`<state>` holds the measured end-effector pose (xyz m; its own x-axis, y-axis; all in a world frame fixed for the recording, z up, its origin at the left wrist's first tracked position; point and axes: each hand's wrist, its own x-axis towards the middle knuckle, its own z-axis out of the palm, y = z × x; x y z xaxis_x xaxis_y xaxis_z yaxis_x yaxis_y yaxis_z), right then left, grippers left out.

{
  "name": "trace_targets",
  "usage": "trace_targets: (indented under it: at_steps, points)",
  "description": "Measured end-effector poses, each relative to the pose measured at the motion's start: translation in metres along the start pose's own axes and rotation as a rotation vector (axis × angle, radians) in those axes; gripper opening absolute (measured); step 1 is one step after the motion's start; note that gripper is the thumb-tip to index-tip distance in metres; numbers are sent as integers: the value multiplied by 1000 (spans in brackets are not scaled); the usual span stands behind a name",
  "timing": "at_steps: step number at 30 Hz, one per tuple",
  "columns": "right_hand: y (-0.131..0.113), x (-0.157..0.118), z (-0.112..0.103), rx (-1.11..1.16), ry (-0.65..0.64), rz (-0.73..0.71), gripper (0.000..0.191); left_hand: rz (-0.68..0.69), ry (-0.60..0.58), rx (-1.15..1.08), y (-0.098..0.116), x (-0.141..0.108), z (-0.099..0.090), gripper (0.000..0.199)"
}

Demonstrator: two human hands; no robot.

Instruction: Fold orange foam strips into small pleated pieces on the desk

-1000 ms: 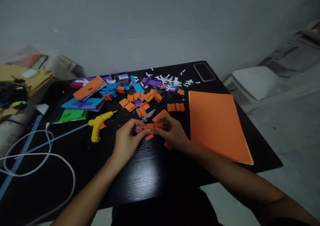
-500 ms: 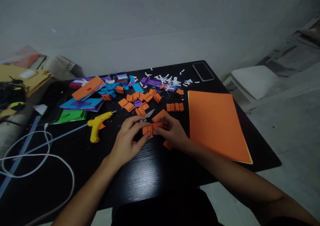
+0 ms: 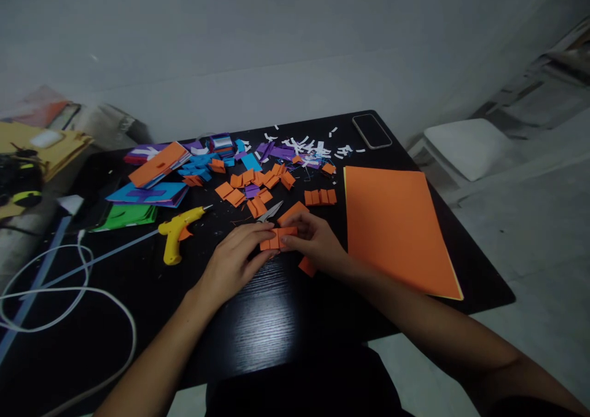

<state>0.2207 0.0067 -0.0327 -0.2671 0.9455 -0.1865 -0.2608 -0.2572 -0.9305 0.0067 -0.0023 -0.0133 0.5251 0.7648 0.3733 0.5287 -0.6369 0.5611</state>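
A small folded orange paper piece (image 3: 278, 239) is pinched between both hands over the black table. My left hand (image 3: 237, 254) grips its left end between thumb and fingers. At the right end, my right hand (image 3: 316, 240) is closed on the same piece, thumb in front. Scissors (image 3: 271, 212) lie just behind the fingers, blades showing and handles mostly hidden. An orange paper square (image 3: 294, 212) sits partly behind my right hand, and another orange scrap (image 3: 307, 266) lies below it. A folded orange strip (image 3: 320, 197) rests beyond the right hand.
A yellow glue gun (image 3: 177, 233) lies left, near a white cable (image 3: 110, 294). Orange sheets (image 3: 396, 226) are stacked at right, with a phone (image 3: 371, 131) behind. Several folded orange pieces (image 3: 255, 183), white scraps (image 3: 318, 149) and coloured paper stacks (image 3: 147, 194) cover the back.
The orange paper between my hands now looks flatter and its two halves closer together. My left fingers have shifted slightly along it. The view has shifted a little.
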Motion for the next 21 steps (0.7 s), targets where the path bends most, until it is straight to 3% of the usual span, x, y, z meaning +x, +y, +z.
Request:
trace_targets:
  at_steps: [13, 21]
  points:
    - [-3, -1, 0, 58, -9, 65, 33, 37, 17, -28, 0, 1, -1, 29]
    - [-2, -1, 1, 20, -31, 6, 44, 144, 13, 93, 0, 1, -1, 30]
